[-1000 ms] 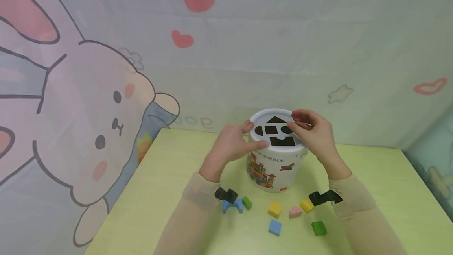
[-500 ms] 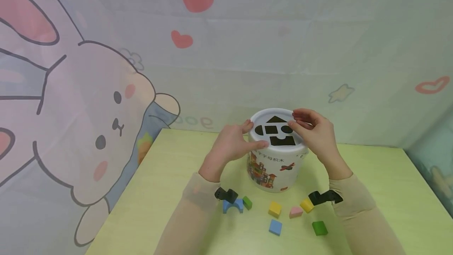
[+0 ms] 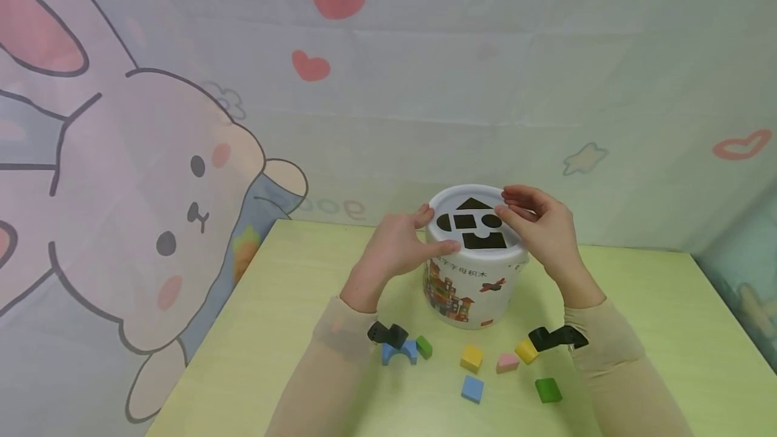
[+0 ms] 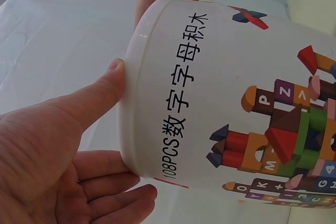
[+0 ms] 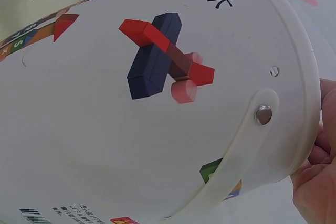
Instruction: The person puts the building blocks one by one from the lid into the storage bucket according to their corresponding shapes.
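Observation:
A white toy-block bucket (image 3: 470, 292) stands upright, printed with coloured block pictures and black lettering. Its white lid (image 3: 452, 243) has dark shape cutouts: a triangle, a square, a circle, a half circle and an arch. My left hand (image 3: 397, 245) holds the lid's left edge, thumb along the front rim and fingers round the side. In the left wrist view the thumb (image 4: 102, 90) presses the rim. My right hand (image 3: 549, 231) grips the right edge, thumb on top near the round hole. The right wrist view shows the riveted handle strap (image 5: 244, 135) below that rim.
Several loose blocks lie in front of the bucket: a blue arch (image 3: 399, 351), green (image 3: 424, 347) and yellow (image 3: 471, 359) pieces, a pink one (image 3: 507, 363), a blue square (image 3: 472, 389) and a green square (image 3: 548, 390). Behind the table (image 3: 291, 288) hangs a cartoon-printed backdrop (image 3: 437, 86).

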Motion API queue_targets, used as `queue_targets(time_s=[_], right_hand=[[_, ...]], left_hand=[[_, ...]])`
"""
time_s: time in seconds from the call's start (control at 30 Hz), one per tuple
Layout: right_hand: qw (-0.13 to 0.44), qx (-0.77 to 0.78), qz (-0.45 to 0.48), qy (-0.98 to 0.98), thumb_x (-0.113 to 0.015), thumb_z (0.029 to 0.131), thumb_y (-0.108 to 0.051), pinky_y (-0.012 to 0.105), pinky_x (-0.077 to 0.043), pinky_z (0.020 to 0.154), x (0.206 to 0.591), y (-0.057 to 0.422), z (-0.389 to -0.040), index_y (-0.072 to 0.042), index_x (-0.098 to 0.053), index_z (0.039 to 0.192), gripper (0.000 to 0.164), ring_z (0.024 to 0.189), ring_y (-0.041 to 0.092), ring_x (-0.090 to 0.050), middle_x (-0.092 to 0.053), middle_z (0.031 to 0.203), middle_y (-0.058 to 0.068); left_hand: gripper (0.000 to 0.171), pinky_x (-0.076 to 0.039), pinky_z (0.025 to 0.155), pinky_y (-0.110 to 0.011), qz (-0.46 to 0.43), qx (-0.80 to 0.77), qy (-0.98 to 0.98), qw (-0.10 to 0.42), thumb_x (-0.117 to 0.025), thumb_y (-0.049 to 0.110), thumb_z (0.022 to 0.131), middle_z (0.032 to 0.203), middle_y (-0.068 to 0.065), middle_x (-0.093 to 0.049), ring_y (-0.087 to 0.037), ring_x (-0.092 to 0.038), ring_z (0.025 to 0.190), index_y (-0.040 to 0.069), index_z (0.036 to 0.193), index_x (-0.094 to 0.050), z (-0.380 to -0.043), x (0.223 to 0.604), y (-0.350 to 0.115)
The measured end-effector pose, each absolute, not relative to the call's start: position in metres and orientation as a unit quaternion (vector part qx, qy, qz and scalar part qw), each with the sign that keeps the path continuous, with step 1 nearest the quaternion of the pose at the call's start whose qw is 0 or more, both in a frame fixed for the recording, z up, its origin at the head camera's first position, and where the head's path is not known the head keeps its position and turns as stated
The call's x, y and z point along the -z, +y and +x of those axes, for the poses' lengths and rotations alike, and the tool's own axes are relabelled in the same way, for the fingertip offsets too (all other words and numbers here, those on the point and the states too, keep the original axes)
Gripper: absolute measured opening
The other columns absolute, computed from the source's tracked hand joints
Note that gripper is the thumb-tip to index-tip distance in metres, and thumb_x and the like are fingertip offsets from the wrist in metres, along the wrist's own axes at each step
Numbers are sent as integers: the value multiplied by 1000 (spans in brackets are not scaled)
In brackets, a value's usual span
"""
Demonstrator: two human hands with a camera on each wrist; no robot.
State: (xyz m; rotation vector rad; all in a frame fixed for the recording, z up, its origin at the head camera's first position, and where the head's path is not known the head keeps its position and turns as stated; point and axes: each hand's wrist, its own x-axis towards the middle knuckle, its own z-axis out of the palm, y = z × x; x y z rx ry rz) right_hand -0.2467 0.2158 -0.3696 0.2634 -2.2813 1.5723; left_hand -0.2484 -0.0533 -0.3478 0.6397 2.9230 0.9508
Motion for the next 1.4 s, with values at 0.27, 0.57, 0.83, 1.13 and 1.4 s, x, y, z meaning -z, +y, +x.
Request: queue_targets(time_s=[0.27, 0.57, 0.83, 1.13, 1.4], right_hand=[[191, -565, 100, -797, -78, 101, -22, 15, -52, 96, 371, 216, -244, -3, -68, 140, 45, 112, 3, -68, -68, 137, 18], [229, -644, 122, -720, -72, 105, -14, 17, -54, 94, 386, 233, -236, 3, -70, 134, 34, 110, 9, -71, -77, 121, -2], [229, -717, 147, -642, -66, 105, 0, 24, -58, 92, 401, 258, -223, 10, -70, 128, 25, 98, 14, -76, -79, 111, 3], [172, -670, 131, -710, -65, 107, -4, 23, -59, 87, 432, 282, -198, 8, -69, 131, 27, 95, 10, -76, -79, 111, -2], [28, -567, 133, -812, -67, 108, -14, 25, -59, 89, 462, 301, -174, 7, -66, 136, 35, 105, 11, -74, -77, 123, 4]], left_hand=[[92, -47, 114, -45, 204, -307, 930, -1, -81, 63, 90, 164, -5, -44, -30, -45, 150, 12, 159, -50, -250, 350, -53], [92, -49, 111, -43, 211, -306, 928, 0, -81, 63, 90, 163, -7, -45, -30, -45, 150, 11, 159, -49, -248, 350, -53], [92, -48, 112, -44, 208, -311, 927, 1, -81, 62, 90, 164, -6, -45, -31, -44, 151, 10, 159, -50, -247, 349, -55], [90, -52, 99, -39, 221, -313, 924, -4, -81, 60, 91, 162, -7, -46, -31, -45, 150, 9, 158, -50, -244, 347, -58], [90, -52, 101, -40, 228, -315, 921, -1, -81, 60, 91, 162, -8, -46, -31, -45, 150, 9, 158, -49, -239, 346, -61]])
